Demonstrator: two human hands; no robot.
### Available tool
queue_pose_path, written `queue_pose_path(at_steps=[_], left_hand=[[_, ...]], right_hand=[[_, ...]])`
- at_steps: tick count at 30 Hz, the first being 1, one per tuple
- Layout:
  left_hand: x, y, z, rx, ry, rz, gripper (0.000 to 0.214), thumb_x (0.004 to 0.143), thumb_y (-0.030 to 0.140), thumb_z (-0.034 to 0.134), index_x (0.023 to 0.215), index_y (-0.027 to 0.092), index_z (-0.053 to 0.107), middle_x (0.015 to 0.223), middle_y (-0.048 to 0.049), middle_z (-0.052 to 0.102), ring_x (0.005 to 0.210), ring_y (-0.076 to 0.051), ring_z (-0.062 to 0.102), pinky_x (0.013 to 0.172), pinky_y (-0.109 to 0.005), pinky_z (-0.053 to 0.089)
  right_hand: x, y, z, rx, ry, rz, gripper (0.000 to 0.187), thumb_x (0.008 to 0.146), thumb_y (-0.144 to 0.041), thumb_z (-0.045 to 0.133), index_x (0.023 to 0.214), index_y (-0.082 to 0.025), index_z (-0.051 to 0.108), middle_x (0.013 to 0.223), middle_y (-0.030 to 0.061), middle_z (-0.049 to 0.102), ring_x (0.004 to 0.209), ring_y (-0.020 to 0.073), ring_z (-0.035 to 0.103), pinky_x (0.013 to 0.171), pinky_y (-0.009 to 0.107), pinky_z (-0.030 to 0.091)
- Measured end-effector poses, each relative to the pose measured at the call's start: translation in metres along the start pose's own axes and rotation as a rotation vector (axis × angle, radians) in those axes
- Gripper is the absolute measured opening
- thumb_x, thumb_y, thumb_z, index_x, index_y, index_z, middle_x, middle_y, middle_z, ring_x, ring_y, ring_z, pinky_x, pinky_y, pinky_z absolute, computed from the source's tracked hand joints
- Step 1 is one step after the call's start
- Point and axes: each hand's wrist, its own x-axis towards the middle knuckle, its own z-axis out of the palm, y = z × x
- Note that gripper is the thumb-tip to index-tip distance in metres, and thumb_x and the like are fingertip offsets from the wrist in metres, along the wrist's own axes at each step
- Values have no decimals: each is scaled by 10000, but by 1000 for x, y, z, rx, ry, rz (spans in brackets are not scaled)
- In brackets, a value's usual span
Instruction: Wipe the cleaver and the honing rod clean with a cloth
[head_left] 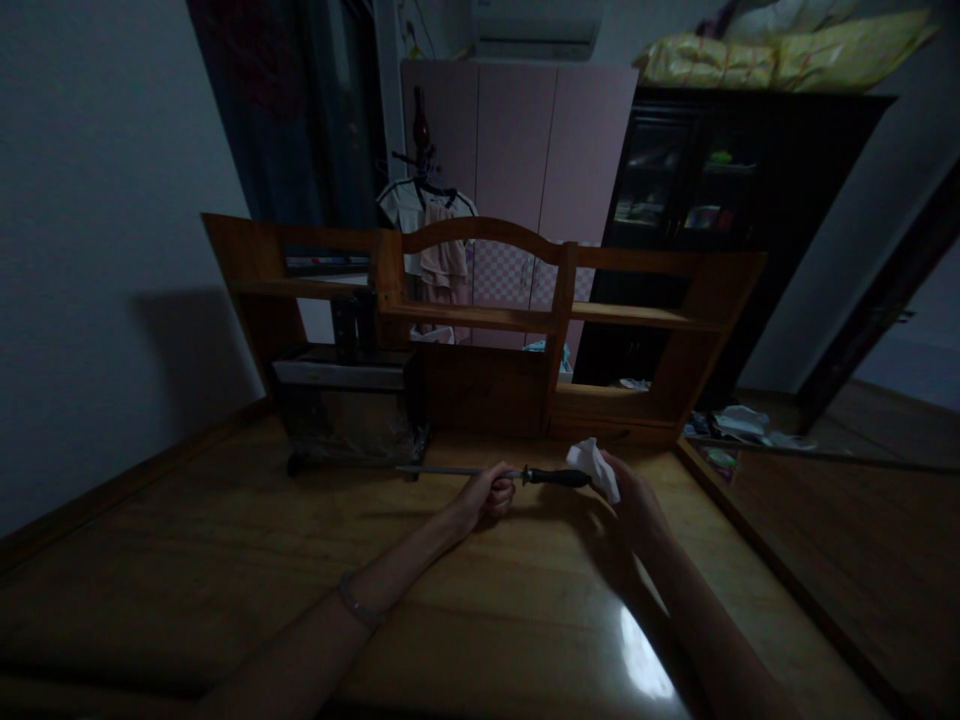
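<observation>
A honing steel (556,478) with a black handle and a long thin grey rod is held level above the wooden desk (480,600). My left hand (489,493) is closed round the rod near the guard, and the rod's tip points left. At the handle's end, my right hand (632,497) is closed on a crumpled white tissue (592,465). The tissue touches or nearly touches the butt of the handle. Part of my right hand's grip is hidden behind the tissue.
A black and silver box-shaped appliance (345,400) stands at the desk's left rear. Behind it runs a wooden shelf unit (480,318). A raised wooden rim (780,590) edges the desk on the right. Light glares off the desktop near my right forearm.
</observation>
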Motion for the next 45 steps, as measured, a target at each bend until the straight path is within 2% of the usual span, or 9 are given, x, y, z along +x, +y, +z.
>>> queue_pose_path(at_steps=[5, 8, 13, 20, 24, 28, 33, 38, 45], left_hand=[[6, -9, -4, 89, 25, -19, 483, 802, 464, 491, 487, 227, 212, 365, 95, 189, 285, -40, 136, 342, -226, 54], [9, -11, -7, 120, 61, -46, 493, 797, 507, 485, 494, 231, 212, 370, 97, 187, 284, -43, 149, 346, -230, 62], [7, -11, -5, 124, 74, -2, 462, 783, 480, 526, 511, 221, 257, 390, 104, 206, 307, -40, 155, 358, -217, 76], [4, -8, -1, 121, 29, -29, 500, 804, 471, 480, 468, 221, 207, 366, 92, 184, 293, -44, 164, 355, -238, 74], [2, -9, -2, 131, 69, -65, 493, 801, 488, 483, 480, 223, 218, 369, 95, 180, 294, -48, 155, 354, -241, 59], [0, -10, -4, 137, 80, -98, 474, 788, 512, 496, 509, 226, 240, 381, 94, 206, 301, -52, 149, 356, -241, 32], [2, -10, -4, 93, 75, -68, 469, 780, 496, 513, 511, 224, 241, 384, 101, 189, 305, -47, 146, 354, -233, 42], [3, -7, -3, 79, 41, -69, 472, 802, 439, 473, 469, 223, 219, 360, 93, 180, 296, -42, 125, 351, -225, 60], [1, -6, -1, 101, 51, -73, 469, 803, 430, 469, 457, 221, 230, 364, 92, 164, 284, -43, 141, 347, -223, 73]], right_hand=[[-7, -12, 5, -140, -23, -98, 371, 780, -458, 599, 1012, -187, 699, 1057, 56, 696, 991, 248, 602, 836, 318, 455], [-15, -21, 12, -248, -125, -180, 360, 816, -464, 569, 1031, -203, 693, 1043, 53, 700, 975, 240, 607, 849, 329, 442], [-28, -25, 24, -386, -313, -250, 302, 842, -435, 556, 1028, -242, 693, 1053, 43, 691, 984, 227, 613, 859, 332, 444], [-38, -25, 28, -519, -465, -381, 328, 838, -407, 574, 1132, -279, 640, 1100, 58, 647, 984, 233, 601, 850, 363, 465], [-36, -17, 31, -551, -526, -416, 363, 847, -385, 561, 1198, -300, 594, 1139, 57, 645, 1010, 248, 596, 879, 400, 456], [-33, -8, 35, -644, -522, -458, 371, 856, -350, 545, 1225, -319, 579, 1100, 48, 658, 970, 232, 610, 856, 374, 466], [-32, -4, 38, -712, -524, -508, 401, 882, -368, 503, 1275, -300, 548, 1041, 56, 656, 898, 219, 616, 778, 316, 474], [-32, -9, 38, -644, -500, -459, 343, 895, -361, 457, 1191, -303, 619, 931, 31, 681, 808, 203, 627, 709, 286, 475], [-33, -16, 34, -582, -464, -450, 288, 902, -352, 460, 1076, -275, 677, 958, 37, 704, 823, 207, 645, 723, 286, 474]])
